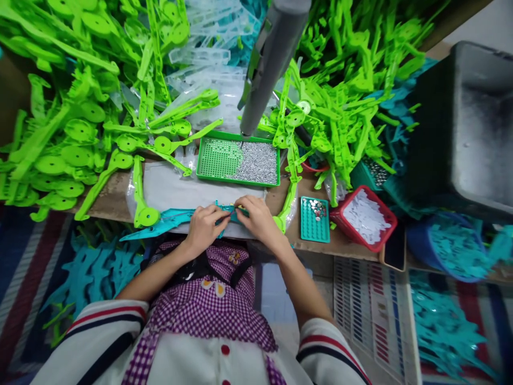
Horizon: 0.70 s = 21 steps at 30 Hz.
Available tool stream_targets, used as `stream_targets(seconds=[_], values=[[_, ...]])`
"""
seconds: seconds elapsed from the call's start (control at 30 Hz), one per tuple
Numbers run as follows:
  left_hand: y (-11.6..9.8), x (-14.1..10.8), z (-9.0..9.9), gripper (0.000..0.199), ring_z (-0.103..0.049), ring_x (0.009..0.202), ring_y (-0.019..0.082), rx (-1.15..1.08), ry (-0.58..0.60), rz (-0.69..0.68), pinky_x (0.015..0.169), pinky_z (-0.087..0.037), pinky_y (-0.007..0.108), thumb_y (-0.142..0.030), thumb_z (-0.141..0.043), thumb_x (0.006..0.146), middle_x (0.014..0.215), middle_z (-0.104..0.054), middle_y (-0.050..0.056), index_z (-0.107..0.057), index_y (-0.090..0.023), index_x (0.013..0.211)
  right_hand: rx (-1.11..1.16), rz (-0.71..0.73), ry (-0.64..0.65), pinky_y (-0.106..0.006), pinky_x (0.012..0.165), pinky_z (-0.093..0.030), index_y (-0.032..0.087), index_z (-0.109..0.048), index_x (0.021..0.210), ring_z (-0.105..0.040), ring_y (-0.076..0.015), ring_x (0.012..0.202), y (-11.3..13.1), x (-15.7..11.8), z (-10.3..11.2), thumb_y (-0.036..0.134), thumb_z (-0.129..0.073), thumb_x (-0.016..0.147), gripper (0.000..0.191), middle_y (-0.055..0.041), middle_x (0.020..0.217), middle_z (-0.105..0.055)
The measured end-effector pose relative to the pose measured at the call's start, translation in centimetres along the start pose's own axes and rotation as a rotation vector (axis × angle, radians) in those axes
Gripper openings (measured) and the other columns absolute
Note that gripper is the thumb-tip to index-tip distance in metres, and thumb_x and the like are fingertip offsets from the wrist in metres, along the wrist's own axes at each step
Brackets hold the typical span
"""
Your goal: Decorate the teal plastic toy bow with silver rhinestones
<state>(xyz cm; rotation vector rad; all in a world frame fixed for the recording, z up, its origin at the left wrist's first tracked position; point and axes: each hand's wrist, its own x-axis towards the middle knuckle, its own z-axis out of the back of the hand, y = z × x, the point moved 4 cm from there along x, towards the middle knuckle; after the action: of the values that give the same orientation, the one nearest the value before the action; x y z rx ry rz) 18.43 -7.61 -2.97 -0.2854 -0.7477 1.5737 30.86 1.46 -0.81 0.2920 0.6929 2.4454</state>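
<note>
A long teal plastic part (170, 223) with a pointed left end lies across the front edge of the table, over a pale mat (168, 184). My left hand (206, 223) is closed on its middle, thumb and fingertips pinched together. Close beside it, my right hand (254, 215) also has its fingertips pinched at the part's right end; what they hold is too small to make out. Just beyond my hands is a green tray (218, 179) of small silvery screws, heaped on its right side. An electric screwdriver (272, 59) hangs above that tray, tip down.
Bright green plastic parts (68, 144) are piled left and right, clear ones (224, 91) between them. At right are a teal tray (306, 230) with small metal pieces, a red bin (380, 243) of white pieces, a phone-like object (395, 248) and a dark crate (433, 123).
</note>
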Motion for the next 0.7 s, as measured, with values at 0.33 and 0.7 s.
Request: stream_targets(seconds=[0.33,0.7], values=[[-0.1,-0.4,0.0,0.018,-0.066,0.079,0.017,0.053,-0.067,0.003,0.071,-0.036,0.032,-0.029,-0.056,0.093,0.082,-0.072,0.002,-0.072,-0.022,0.088,-0.105,0.092,-0.033,-0.033,0.08,-0.041,0.02,-0.065,0.104,-0.06,-0.0202,0.089,0.2,-0.2,-1.2,0.023,-0.039,0.099,0.026,-0.0087,0.095,-0.07],[-0.3,-0.3,-0.1,0.016,-0.064,0.071,0.017,0.078,-0.047,0.028,0.069,-0.034,0.032,-0.028,-0.059,0.091,0.076,-0.071,0.001,-0.071,-0.022,0.081,0.065,-0.053,-0.034,-0.037,0.081,-0.027,0.022,-0.068,0.092,-0.063,-0.0192,0.096,-0.8,0.5,-1.9,0.024,-0.053,0.095,0.016,-0.0043,0.101,-0.074]])
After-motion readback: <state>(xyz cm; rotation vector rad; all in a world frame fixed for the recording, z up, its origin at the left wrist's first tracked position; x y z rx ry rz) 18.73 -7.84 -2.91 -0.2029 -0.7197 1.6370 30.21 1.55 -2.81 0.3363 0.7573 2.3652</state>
